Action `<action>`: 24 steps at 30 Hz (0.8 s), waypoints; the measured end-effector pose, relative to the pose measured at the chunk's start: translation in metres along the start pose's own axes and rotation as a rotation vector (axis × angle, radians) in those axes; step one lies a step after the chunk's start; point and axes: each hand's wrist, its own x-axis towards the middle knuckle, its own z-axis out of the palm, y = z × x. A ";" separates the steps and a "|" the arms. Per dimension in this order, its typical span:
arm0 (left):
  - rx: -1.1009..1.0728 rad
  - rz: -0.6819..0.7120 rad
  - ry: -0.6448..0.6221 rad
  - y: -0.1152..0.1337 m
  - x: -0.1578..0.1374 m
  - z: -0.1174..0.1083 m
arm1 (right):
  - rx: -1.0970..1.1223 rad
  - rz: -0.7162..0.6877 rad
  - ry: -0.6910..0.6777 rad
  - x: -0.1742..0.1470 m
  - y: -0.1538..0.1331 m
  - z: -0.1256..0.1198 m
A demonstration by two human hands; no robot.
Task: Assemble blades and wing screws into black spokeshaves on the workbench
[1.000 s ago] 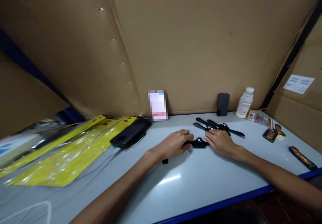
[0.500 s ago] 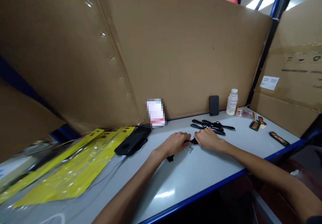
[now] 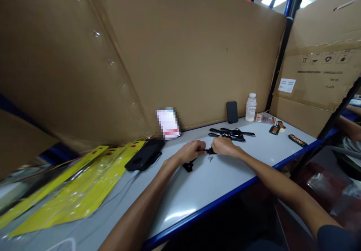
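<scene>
My left hand and my right hand are close together over the grey table, fingers curled in. Between them shows a small dark part, which both hands grip; its kind is too small to make out. A black piece with an uneven edge juts out below my left hand and looks to belong to what that hand holds, though the fingers hide the join. Just below the gap between the hands lie small shiny metal bits. Behind my right hand several black long-handled pieces lie in a loose heap.
Yellow-backed clear packs and a black cabled device occupy the left. Along the back stand a blurred white card, a dark phone and a white bottle. Cardboard walls enclose the table. Another person's arm shows far right.
The view has swung to the right, so everything sits further left and another person's arm has come into sight. Both hands keep nearly the same hold, with slightly more of the black piece showing.
</scene>
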 end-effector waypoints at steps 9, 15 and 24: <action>0.014 0.022 0.042 -0.003 0.000 0.001 | -0.174 -0.289 0.133 0.000 0.023 -0.015; 0.049 0.020 0.116 -0.002 -0.001 0.003 | -0.374 -0.586 0.115 0.004 0.034 -0.021; 0.061 -0.039 0.149 -0.005 -0.003 0.001 | -0.615 -0.887 0.113 0.034 0.050 -0.020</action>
